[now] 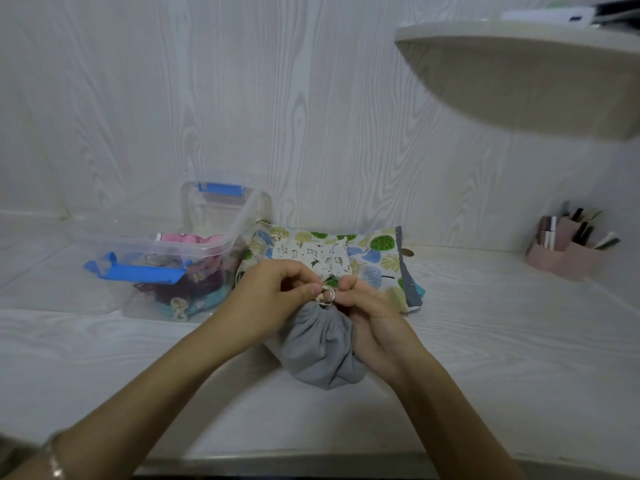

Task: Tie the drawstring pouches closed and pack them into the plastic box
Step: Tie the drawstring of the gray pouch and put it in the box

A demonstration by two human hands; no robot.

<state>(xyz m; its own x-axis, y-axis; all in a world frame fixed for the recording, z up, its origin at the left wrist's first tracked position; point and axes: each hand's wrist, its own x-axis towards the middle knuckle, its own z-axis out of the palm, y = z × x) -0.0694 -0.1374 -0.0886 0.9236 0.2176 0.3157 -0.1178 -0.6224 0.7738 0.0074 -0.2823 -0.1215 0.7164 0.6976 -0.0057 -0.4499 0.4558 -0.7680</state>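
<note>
Head view: two hands (277,292) (375,317), one grey pouch (322,351)

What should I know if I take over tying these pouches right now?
The left hand and right hand both pinch the cord at the gathered neck of the grey pouch, which lies on the table. The open plastic box, left of it, already holds packed pouches. The printed pouches lie stacked behind the hands. Left to do: finish this knot, pack the grey pouch, then the printed ones.
</note>
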